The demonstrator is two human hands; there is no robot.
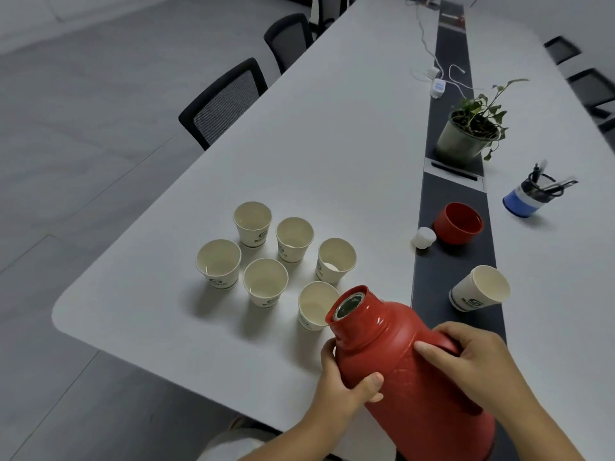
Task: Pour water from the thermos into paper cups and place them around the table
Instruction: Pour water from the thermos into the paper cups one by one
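A red thermos (412, 387) is tilted to the left, its open mouth above the nearest paper cup (312, 307). My left hand (346, 377) grips the thermos body below the neck. My right hand (472, 361) holds its handle on the right side. Several white paper cups stand upright in a cluster on the white table (332, 144), among them a far-left cup (218, 263) and a middle cup (265, 281). Another paper cup (479, 289) stands apart on the dark centre strip. The red thermos lid (458, 223) and its white stopper (423, 237) lie on that strip.
A potted plant (469, 134) stands on the dark strip (452, 261) further back. A blue pen holder (529, 197) is at the right. White chargers with cables (436, 84) lie further along. Black chairs (223, 101) line the table's left edge.
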